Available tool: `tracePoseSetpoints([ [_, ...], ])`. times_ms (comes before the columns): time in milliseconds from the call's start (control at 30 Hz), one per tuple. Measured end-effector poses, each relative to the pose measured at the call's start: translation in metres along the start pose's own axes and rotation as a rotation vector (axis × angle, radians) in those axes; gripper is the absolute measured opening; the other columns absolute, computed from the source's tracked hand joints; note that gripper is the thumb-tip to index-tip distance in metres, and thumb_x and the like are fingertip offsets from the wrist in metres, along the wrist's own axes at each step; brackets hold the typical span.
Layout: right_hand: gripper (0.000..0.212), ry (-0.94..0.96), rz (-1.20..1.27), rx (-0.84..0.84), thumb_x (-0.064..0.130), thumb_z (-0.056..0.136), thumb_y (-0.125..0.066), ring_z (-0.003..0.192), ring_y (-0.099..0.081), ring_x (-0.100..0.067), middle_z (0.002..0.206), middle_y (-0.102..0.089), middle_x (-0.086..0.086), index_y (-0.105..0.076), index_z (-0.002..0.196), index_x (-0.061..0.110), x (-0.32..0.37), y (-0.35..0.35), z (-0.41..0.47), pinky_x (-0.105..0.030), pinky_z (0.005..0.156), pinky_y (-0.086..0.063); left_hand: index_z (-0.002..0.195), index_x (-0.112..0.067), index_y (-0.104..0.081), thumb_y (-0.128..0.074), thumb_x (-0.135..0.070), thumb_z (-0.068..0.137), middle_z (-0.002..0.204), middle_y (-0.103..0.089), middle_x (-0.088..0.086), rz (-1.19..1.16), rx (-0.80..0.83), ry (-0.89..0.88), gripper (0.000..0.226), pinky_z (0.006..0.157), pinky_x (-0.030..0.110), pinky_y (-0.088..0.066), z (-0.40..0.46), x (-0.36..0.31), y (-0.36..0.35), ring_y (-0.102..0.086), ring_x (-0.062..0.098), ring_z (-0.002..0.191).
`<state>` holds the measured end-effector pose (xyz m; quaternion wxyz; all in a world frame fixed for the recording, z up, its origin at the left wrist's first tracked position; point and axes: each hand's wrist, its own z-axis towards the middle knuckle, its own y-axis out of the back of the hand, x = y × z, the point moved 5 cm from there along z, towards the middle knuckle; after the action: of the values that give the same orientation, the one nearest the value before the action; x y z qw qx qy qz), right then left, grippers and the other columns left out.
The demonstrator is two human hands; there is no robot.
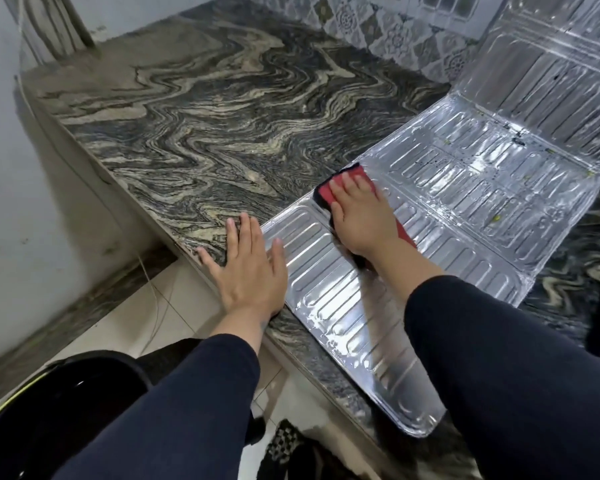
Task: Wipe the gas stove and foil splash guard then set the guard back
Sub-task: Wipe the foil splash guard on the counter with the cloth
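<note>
Step in hand: wiping the foil guard (447,188), judging by the cloth pressed flat on it.

Foil guard, place: it lies unfolded on the marble counter (194,109), its near end hanging a little over the counter's front edge, its far panel bent up against the tiled wall (395,32).

Foil guard, long axis: it runs from the near edge, below the right forearm, away and to the right of the grip, up to the raised panel.

Right grip: the right hand (361,216) lies palm down, fingers spread and flat on a red cloth (355,174) with a dark edge; it presses the cloth more than it clasps it.

Left grip: the left hand (250,271) lies open and flat, holding nothing, its fingers over the foil's left edge, its palm on the counter.

Unwiped foil from the right grip: most of it stretches beyond and to the right of the cloth; small dark and greenish specks show near the far fold.

Nearer hand: the right hand, already on the cloth, is nearer that dirty stretch; the left is better placed to pin the sheet.

Next stroke, as I judge: away along the long axis, towards the fold.

Risk: thin foil may buckle or slide if the left hand lifts.

Stove: not in view.
</note>
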<state>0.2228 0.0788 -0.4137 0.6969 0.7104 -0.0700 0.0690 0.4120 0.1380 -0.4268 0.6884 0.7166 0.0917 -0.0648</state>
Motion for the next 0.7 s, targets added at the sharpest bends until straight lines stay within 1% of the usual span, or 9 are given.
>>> tracePoseSetpoints([
  [133,0.052,0.236,0.007,0.031,0.04,0.098,-0.021,0.147,-0.016,-0.018,0.158,-0.022,0.004,-0.027,0.148,0.028,0.037,-0.003,-0.045,-0.041,0.119,-0.007,0.152,-0.02,0.004,0.002,-0.046,0.095,0.16,0.012,-0.009,0.027,-0.019,-0.002,0.063,0.111,0.066,0.011,0.0,-0.001,0.0,0.015,0.011,0.147],
  [200,0.054,0.273,0.033,0.053,0.044,0.095,-0.02,0.147,-0.017,-0.016,0.157,-0.024,0.005,-0.03,0.146,0.031,0.026,0.0,-0.063,-0.039,0.118,-0.007,0.152,-0.02,0.004,0.003,-0.049,0.094,0.16,0.013,-0.009,0.047,-0.007,-0.002,0.065,0.11,0.067,0.01,0.0,-0.001,-0.001,0.016,0.011,0.147],
  [233,0.054,0.244,0.054,0.053,0.045,0.094,-0.02,0.147,-0.016,-0.015,0.157,-0.024,0.007,-0.03,0.146,0.033,0.011,0.004,-0.068,-0.039,0.117,-0.006,0.152,-0.019,0.004,0.004,-0.05,0.094,0.16,0.013,-0.008,0.061,0.002,-0.004,0.066,0.11,0.067,0.011,0.0,-0.001,-0.001,0.016,0.011,0.147],
  [300,0.054,0.115,0.085,0.027,0.047,0.093,-0.021,0.147,-0.014,-0.014,0.157,-0.023,0.007,-0.03,0.145,0.035,-0.031,0.011,-0.075,-0.04,0.118,-0.005,0.152,-0.018,0.005,0.005,-0.053,0.093,0.16,0.015,-0.007,0.087,0.018,-0.014,0.068,0.109,0.068,0.011,0.0,-0.001,-0.001,0.018,0.012,0.146],
  [367,0.054,-0.041,0.075,0.004,0.048,0.094,-0.021,0.147,-0.013,-0.015,0.157,-0.023,0.007,-0.03,0.145,0.035,-0.076,0.018,-0.08,-0.042,0.119,-0.005,0.152,-0.017,0.006,0.007,-0.055,0.092,0.16,0.016,-0.006,0.109,0.033,-0.018,0.071,0.108,0.069,0.014,0.0,-0.002,0.0,0.019,0.014,0.146],
  [433,0.052,-0.149,0.056,-0.001,0.047,0.097,-0.023,0.147,-0.012,-0.016,0.158,-0.022,0.004,-0.029,0.146,0.033,-0.102,0.023,-0.082,-0.042,0.12,-0.006,0.151,-0.016,0.008,0.008,-0.057,0.091,0.16,0.017,-0.003,0.162,0.048,-0.02,0.073,0.106,0.069,0.017,0.0,-0.003,0.002,0.02,0.016,0.146],
  [500,0.052,-0.192,0.052,0.004,0.045,0.097,-0.024,0.147,-0.014,-0.02,0.158,-0.021,0.001,-0.029,0.146,0.03,-0.104,0.025,-0.082,-0.043,0.12,-0.011,0.151,-0.014,0.009,0.006,-0.052,0.093,0.16,0.018,0.0,0.224,0.039,-0.018,0.07,0.105,0.07,0.017,-0.001,-0.006,0.006,0.022,0.018,0.146],
  [600,0.061,-0.208,0.063,0.016,0.048,0.09,-0.015,0.146,-0.017,-0.024,0.158,-0.022,-0.001,-0.031,0.146,0.029,-0.086,0.024,-0.085,-0.044,0.118,-0.017,0.152,-0.011,0.006,-0.01,-0.04,0.097,0.161,0.013,0.003,0.179,-0.015,-0.037,0.064,0.106,0.069,0.013,0.003,-0.03,0.018,0.017,0.02,0.147],
  [700,0.064,-0.213,0.06,0.023,0.048,0.088,-0.013,0.145,-0.018,-0.025,0.159,-0.021,-0.001,-0.03,0.147,0.029,-0.075,0.022,-0.09,-0.044,0.117,-0.019,0.153,-0.011,0.001,-0.019,-0.036,0.096,0.162,0.008,0.004,0.108,-0.022,-0.167,0.065,0.112,0.063,0.007,0.014,-0.077,0.019,0.012,0.021,0.148],
])
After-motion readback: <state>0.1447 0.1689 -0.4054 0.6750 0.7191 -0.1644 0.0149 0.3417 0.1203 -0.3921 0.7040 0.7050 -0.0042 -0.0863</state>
